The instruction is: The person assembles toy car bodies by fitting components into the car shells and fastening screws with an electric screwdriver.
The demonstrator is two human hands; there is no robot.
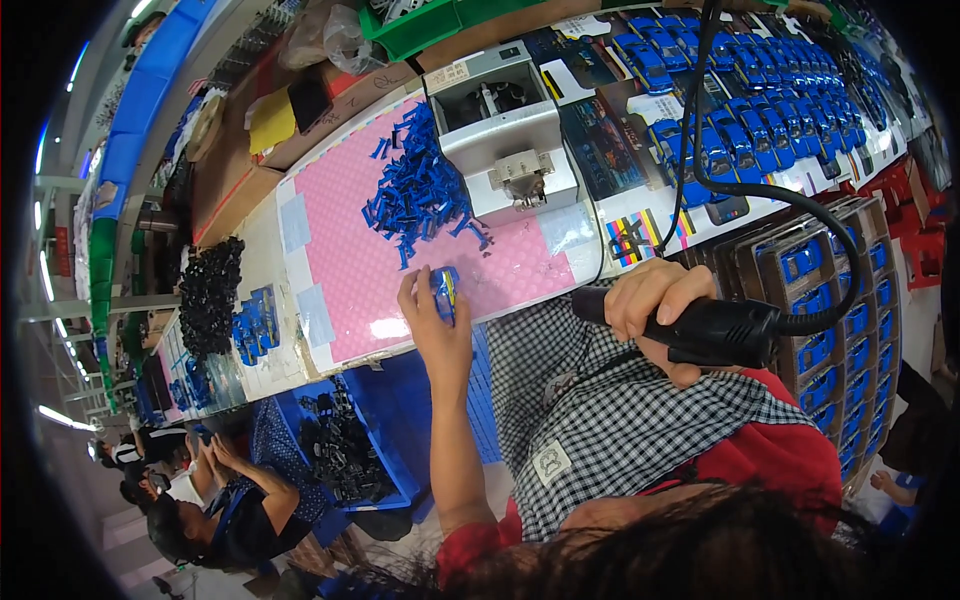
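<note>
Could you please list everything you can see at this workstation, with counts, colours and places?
Pink mat: one, on the bench top.
Loose small parts: a heap, blue, on the mat.
Metal feeder machine: one, grey, behind the heap.
Toy cars: many, blue, in rows far right.
Packaged cars: stacks, blue in dark trays, right.
Black parts: a pile, far left.
Blue bin: one, under the bench.
Left hand: holds a small blue car on the mat.
Right hand: grips a black corded power tool.

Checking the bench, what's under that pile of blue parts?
The blue parts lie on a pink mat covering the bench. Whatever sits beneath the mat is hidden.
</note>
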